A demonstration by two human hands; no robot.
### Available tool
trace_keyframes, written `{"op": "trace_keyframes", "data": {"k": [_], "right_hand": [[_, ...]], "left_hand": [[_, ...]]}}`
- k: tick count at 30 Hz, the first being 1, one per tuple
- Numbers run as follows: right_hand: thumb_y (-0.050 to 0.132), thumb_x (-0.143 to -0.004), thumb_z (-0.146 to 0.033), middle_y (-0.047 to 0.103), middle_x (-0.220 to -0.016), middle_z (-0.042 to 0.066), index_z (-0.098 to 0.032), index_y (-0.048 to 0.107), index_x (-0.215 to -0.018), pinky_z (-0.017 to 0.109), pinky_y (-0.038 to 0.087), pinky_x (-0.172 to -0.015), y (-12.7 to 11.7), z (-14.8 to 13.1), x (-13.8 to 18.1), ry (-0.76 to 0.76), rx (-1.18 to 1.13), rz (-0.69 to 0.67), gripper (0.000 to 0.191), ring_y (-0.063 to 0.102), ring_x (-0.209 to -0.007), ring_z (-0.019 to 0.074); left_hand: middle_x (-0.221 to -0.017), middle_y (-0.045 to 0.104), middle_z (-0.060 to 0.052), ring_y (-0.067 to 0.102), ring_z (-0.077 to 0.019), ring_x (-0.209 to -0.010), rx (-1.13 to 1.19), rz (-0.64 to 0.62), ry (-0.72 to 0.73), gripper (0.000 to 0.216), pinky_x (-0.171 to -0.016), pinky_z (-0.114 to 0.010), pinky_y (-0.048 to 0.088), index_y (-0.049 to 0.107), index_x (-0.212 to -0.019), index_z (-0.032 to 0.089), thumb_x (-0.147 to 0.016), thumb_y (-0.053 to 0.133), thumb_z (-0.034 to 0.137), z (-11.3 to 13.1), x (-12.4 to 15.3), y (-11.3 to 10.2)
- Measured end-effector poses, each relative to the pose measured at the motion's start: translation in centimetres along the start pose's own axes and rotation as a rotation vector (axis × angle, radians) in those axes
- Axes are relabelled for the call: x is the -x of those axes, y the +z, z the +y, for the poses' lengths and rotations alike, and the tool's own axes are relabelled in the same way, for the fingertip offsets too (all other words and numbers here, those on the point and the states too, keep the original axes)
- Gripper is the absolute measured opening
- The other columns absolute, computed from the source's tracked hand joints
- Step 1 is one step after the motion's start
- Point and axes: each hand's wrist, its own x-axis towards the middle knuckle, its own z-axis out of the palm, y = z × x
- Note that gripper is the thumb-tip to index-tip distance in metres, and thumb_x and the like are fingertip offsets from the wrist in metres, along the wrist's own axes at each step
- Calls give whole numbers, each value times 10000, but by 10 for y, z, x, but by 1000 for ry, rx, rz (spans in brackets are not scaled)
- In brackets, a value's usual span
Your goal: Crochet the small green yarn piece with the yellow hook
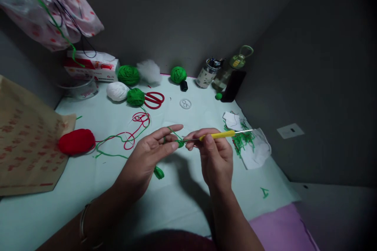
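My left hand [150, 149] pinches a small piece of green crochet work [180, 144] between thumb and fingers. Green yarn [175, 132] runs over its raised index finger and around another finger. In my right hand [216, 155] is a crochet hook with a yellow handle [219, 135], its metal shaft meeting the green piece. The hook's other metal end sticks out to the right. Below my left hand lies a small bundle of green yarn [159, 172]. Loose red yarn [138, 123] and green strands trail across the table to the left of my hands.
A red yarn ball [77, 141] sits by a brown paper bag [26, 137] at left. Green balls [136, 97], a white ball [117, 91], red-handled scissors [154, 100] and a pen can [207, 73] stand behind. Beside the bottle [224, 74] leans a black phone [233, 86]; yarn scraps [244, 141] lie right.
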Motion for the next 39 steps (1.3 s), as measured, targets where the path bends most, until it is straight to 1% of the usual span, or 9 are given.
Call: {"op": "trace_keyframes", "data": {"k": [3,7,11,15,20,24,29,34,39], "right_hand": [[506,-1020,-256,758,-916,38,-227,697,-984,332,584,-717,1,-3,5,-85,152,-13,196,705,-757,156],[500,-994,-134,746,-1005,56,-271,673,-1167,379,590,-778,4,0,15,-449,579,-101,280,708,-907,192],[612,-928,-93,734,-1074,74,-324,660,-1276,403,585,-806,5,6,21,-636,929,-114,420,690,-978,224],[572,-954,-121,729,-994,54,-320,711,-1182,391,569,-762,5,3,16,-508,659,-40,333,681,-911,213],[555,-990,-240,702,-868,20,-268,748,-960,329,537,-664,8,2,5,-162,143,30,197,633,-720,153],[560,-984,-193,732,-938,28,-286,752,-1029,330,547,-686,9,5,7,-186,260,-3,218,658,-791,165],[624,-915,-87,737,-1070,54,-339,710,-1218,394,572,-797,5,4,15,-491,707,-93,404,684,-963,212],[550,-982,-149,693,-888,15,-286,757,-1019,320,528,-683,2,2,7,-249,267,58,251,637,-757,143],[611,-969,-228,725,-937,25,-254,772,-981,295,526,-705,3,6,2,-81,101,-35,163,649,-797,139]], "left_hand": [[-858,653,2,586,-146,-872,-74,54,50,354,-854,-269,435,774,-1152,257,-799,801,245,0,1,0],[-801,613,23,561,-140,-829,-215,127,164,367,-840,-264,438,773,-1151,259,-788,810,222,-1,3,2],[-832,657,4,592,-157,-860,-70,15,65,495,-851,-280,448,701,-1286,243,-802,807,247,-5,2,2],[-858,686,-27,608,-156,-871,175,-59,-112,442,-902,-286,451,720,-1252,173,-817,781,224,-3,-2,-2],[-856,687,-10,631,-159,-906,118,-69,-42,417,-934,-281,441,725,-1242,225,-828,777,207,3,-2,-3],[-913,705,-3,648,-157,-943,31,-54,16,412,-935,-269,440,725,-1232,263,-828,792,222,-2,1,0],[-879,703,-7,611,-123,-853,164,-18,-64,404,-904,-245,456,744,-1213,223,-813,797,214,-7,-1,2],[-849,680,-6,578,-96,-766,248,17,-67,246,-923,-253,474,803,-1056,174,-819,750,143,-1,-5,-1],[-933,722,3,642,-130,-940,49,-62,-9,362,-901,-231,443,755,-1181,291,-829,791,218,-3,-2,-2]]}}
